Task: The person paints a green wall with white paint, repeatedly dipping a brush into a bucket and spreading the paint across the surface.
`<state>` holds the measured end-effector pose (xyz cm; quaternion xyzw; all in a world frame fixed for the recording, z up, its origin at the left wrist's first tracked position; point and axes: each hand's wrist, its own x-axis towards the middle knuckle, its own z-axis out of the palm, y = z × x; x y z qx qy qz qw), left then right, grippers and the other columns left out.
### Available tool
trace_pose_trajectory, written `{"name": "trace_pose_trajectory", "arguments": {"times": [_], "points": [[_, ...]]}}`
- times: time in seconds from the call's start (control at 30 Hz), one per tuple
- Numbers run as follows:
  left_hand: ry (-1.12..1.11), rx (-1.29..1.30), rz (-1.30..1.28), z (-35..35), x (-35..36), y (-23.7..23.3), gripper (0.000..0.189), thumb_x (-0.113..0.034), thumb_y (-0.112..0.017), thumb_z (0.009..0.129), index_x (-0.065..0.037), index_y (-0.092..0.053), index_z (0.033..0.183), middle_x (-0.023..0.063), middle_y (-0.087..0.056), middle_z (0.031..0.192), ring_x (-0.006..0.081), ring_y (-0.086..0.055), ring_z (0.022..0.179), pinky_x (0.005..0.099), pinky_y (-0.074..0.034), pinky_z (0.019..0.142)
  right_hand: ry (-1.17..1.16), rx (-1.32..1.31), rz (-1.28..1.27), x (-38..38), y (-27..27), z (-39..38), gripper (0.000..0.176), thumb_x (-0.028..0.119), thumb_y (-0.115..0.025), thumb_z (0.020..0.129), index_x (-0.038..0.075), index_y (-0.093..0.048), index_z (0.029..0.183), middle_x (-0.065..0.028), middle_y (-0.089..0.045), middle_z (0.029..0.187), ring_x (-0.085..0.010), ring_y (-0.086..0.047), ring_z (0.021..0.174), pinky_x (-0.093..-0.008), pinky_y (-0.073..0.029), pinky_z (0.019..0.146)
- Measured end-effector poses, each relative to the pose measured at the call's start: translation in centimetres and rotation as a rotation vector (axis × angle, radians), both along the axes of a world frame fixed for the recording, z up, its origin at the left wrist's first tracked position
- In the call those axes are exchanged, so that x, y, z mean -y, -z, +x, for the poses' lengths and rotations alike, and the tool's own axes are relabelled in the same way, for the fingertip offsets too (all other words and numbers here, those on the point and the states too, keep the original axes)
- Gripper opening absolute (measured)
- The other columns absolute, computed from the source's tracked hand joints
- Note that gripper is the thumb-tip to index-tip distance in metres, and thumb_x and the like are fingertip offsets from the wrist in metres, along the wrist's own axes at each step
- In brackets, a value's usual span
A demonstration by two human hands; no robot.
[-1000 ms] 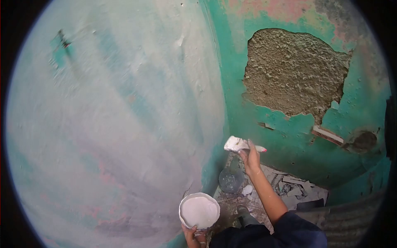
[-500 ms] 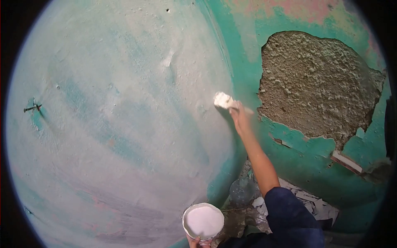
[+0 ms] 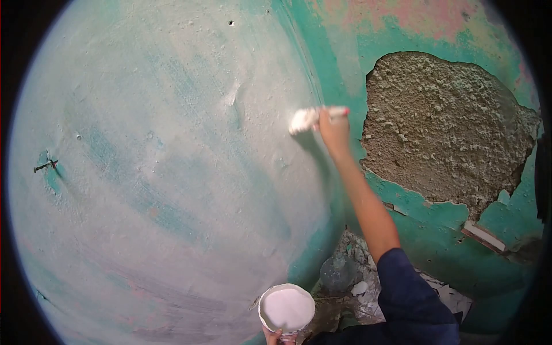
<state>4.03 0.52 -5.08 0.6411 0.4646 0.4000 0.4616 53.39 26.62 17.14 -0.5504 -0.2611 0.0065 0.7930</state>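
Observation:
My right hand (image 3: 334, 131) is closed round the handle of a paintbrush (image 3: 305, 119), slightly blurred by motion. Its white-loaded bristles point left and lie at or just off the wall (image 3: 190, 132), near the corner; contact is hard to tell. That wall carries a thin whitish coat with turquoise showing through. At the bottom, my left hand (image 3: 275, 336) grips a round tub (image 3: 287, 308) of white paint from below, its fingers on the near rim. Most of that hand is cut off by the frame.
On the right, the green wall (image 3: 345, 75) has a large patch of bare rough plaster (image 3: 443, 121). A nail (image 3: 46, 165) sticks out of the left wall. Debris and paint chips (image 3: 368, 276) cover the floor by the corner, beside a dusty round object (image 3: 338, 272).
My right hand has moved the paintbrush up the wall and slightly left, and the handle is now more level. The paint tub stays almost where it was.

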Motion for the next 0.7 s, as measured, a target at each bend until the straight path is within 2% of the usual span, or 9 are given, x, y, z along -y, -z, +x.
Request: {"name": "trace_pose_trajectory", "arguments": {"times": [0.07, 0.17, 0.27, 0.33, 0.43, 0.5, 0.6, 0.67, 0.7], "points": [[-0.313, 0.582, -0.679, 2.9, 0.0, -4.9, 0.053, -0.012, -0.057, 0.09, -0.007, -0.04, 0.139, 0.0098, -0.052, 0.126, 0.0231, -0.054, 0.111, 0.0374, -0.05, 0.095, -0.179, -0.113, 0.379, -1.9, -4.0, 1.2, 0.024, 0.018, -0.061, 0.092, -0.006, -0.065, 0.091, -0.012, -0.07, 0.085, -0.0175, -0.069, 0.068, -0.0266, -0.055, 0.057], [-0.43, 0.653, -0.812, 5.1, 0.0, -8.9, 0.053, -0.014, -0.057, 0.091, -0.008, -0.04, 0.14, 0.0086, -0.052, 0.126, 0.0229, -0.055, 0.111, 0.0363, -0.05, 0.094, -0.31, -0.122, 0.546, -1.5, -5.4, 0.5, 0.024, 0.016, -0.058, 0.094, -0.007, -0.063, 0.098, -0.013, -0.067, 0.095, -0.0178, -0.068, 0.079, -0.0253, -0.058, 0.062], [-0.441, 0.682, -0.857, 4.5, 0.0, -8.3, 0.053, -0.015, -0.056, 0.091, -0.009, -0.04, 0.141, 0.0083, -0.052, 0.127, 0.0235, -0.055, 0.111, 0.0368, -0.051, 0.092, -0.27, -0.357, 0.487, -1.2, 2.2, -1.1, 0.028, 0.017, -0.058, 0.095, -0.008, -0.057, 0.108, -0.014, -0.06, 0.108, -0.0202, -0.064, 0.097, -0.0288, -0.061, 0.073], [-0.462, 0.673, -0.844, 4.9, 0.2, -9.1, 0.053, -0.015, -0.056, 0.091, -0.009, -0.04, 0.14, 0.0086, -0.052, 0.126, 0.0235, -0.056, 0.11, 0.0364, -0.052, 0.091, -0.19, -0.312, 0.262, -3.4, 14.8, 0.4, 0.038, 0.019, -0.06, 0.094, -0.007, -0.051, 0.12, -0.0161, -0.056, 0.117, -0.0235, -0.062, 0.102, -0.0315, -0.06, 0.076], [-0.477, 0.674, -0.833, 4.9, 0.3, -8.9, 0.053, -0.015, -0.057, 0.09, -0.009, -0.04, 0.14, 0.0093, -0.053, 0.126, 0.0236, -0.056, 0.11, 0.0366, -0.052, 0.089, -0.165, -0.647, 0.132, 0.2, 24.5, -2.3, 0.033, 0.019, -0.06, 0.094, -0.006, -0.054, 0.114, -0.0144, -0.062, 0.106, -0.0221, -0.066, 0.089, -0.0304, -0.06, 0.07], [-0.465, 0.681, -0.835, 4.6, 0.3, -8.3, 0.053, -0.015, -0.057, 0.09, -0.009, -0.04, 0.14, 0.0097, -0.053, 0.126, 0.0238, -0.057, 0.11, 0.0372, -0.053, 0.089, -0.178, -0.722, 0.079, 0.9, 26.1, -1.9, 0.031, 0.02, -0.06, 0.094, -0.005, -0.056, 0.111, -0.0131, -0.065, 0.1, -0.0211, -0.068, 0.084, -0.0293, -0.059, 0.069], [-0.449, 0.662, -0.833, 3.8, 0.4, -7.0, 0.054, -0.015, -0.058, 0.09, -0.008, -0.039, 0.14, 0.0102, -0.053, 0.126, 0.0241, -0.056, 0.11, 0.0372, -0.052, 0.09, -0.151, -0.338, -0.297, -1.4, 27.0, 1.4, 0.029, 0.024, -0.064, 0.09, -0.005, -0.063, 0.092, -0.0158, -0.07, 0.083, -0.0207, -0.07, 0.075, -0.0335, -0.055, 0.064], [-0.401, 0.662, -0.832, 3.3, 0.5, -6.1, 0.052, -0.014, -0.058, 0.089, -0.008, -0.041, 0.139, 0.0105, -0.052, 0.127, 0.0242, -0.056, 0.111, 0.0384, -0.052, 0.09, 0.267, 0.313, -0.467, -4.1, 22.3, 3.5, 0.032, 0.026, -0.066, 0.087, -0.006, -0.064, 0.089, -0.0209, -0.069, 0.082, -0.029, -0.07, 0.073, -0.0397, -0.053, 0.066], [-0.403, 0.661, -0.835, 3.4, 0.7, -6.4, 0.052, -0.014, -0.058, 0.089, -0.008, -0.041, 0.139, 0.0105, -0.052, 0.127, 0.0242, -0.056, 0.111, 0.0384, -0.052, 0.09, 0.26, 0.318, -0.471, -4.1, 17.0, 3.9, 0.032, 0.028, -0.066, 0.086, -0.004, -0.064, 0.09, -0.022, -0.069, 0.08, -0.0358, -0.07, 0.075, -0.042, -0.053, 0.068]]}}
